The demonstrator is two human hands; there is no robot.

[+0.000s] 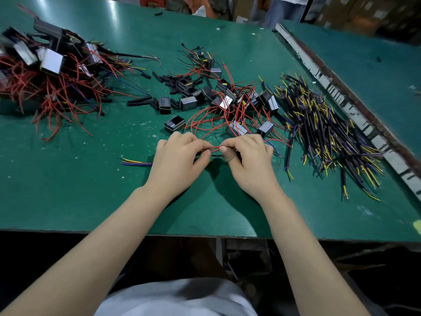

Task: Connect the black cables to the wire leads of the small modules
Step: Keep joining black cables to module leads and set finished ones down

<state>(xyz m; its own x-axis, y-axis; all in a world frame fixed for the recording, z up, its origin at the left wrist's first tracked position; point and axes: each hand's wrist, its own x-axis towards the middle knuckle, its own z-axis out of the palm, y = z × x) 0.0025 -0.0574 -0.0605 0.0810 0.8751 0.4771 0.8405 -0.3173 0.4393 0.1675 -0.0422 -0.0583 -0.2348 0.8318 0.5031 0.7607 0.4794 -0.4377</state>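
My left hand (176, 159) and my right hand (249, 157) meet at the table's middle. Between their fingertips both pinch a thin red wire lead (215, 148), and a black cable (216, 155) runs just under it. The cable's yellow, red and blue ends (136, 162) stick out left of my left hand. Small black-and-silver modules (237, 128) with red leads lie scattered just beyond my hands. A thick heap of black cables (330, 135) with yellow and purple tips lies to the right.
A big tangled pile of modules with red wires (45, 71) fills the far left. Short black sleeve pieces (168, 79) lie in the middle distance. A worn metal strip (341, 96) borders the green table (68, 190) at the right. People stand beyond the far edge.
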